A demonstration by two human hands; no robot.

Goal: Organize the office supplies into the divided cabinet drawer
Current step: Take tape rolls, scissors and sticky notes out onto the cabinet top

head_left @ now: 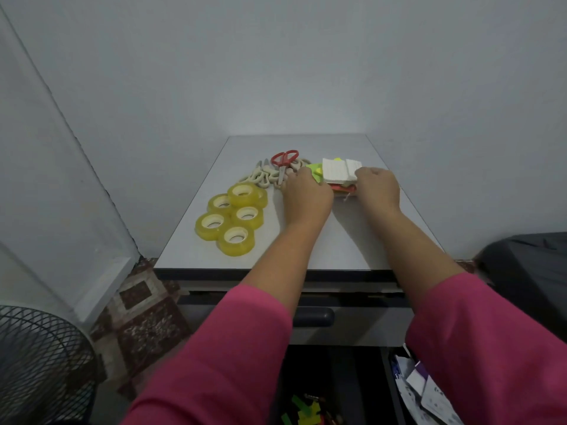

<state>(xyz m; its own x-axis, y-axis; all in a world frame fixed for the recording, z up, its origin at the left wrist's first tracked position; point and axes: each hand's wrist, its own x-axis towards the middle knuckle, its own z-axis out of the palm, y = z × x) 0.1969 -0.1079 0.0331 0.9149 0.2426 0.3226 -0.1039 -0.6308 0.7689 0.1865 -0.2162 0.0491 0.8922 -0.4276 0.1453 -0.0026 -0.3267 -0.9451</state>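
1. Both hands are on the stack of paper pads (pixel 339 173) at the far right of the cabinet top (pixel 352 240). The left hand (pixel 306 196) curls its fingers in against the stack's left side, over the green sheets, and the right hand (pixel 379 188) curls round its right edge. It looks like a two-sided squeeze, though the fingertips themselves are hidden behind the knuckles.

2. The stack is a loose sandwich: white pads on top, bright green and yellow sheets poking out on the left, red and orange layers underneath. A thin bit of string seems to trail from its near edge.

3. Handling call: this should be light, but the layers are not squared up, so they could slide apart or fan out if lifted by one side only. Pressing in from both ends with a thumb over the top and fingers under the bottom layer looks the safest hold.

4. Just left of the left hand lies a heap of scissors (pixel 276 174), one pair with red handles and the rest cream. The left hand's outer edge is right beside them, possibly touching.

5. Nearer and further left, five rolls of clear tape (pixel 233 217) sit bunched together, one resting partly on the others.

6. Below the cabinet's front edge, an open drawer (pixel 388 381) shows at the bottom of the view, with coloured bits in one dark section and papers in the section to the right. That is where I'd judge the stack is headed.

7. Off to the sides: a wire-mesh fan (pixel 40 360) at lower left, patterned floor tile beside it.
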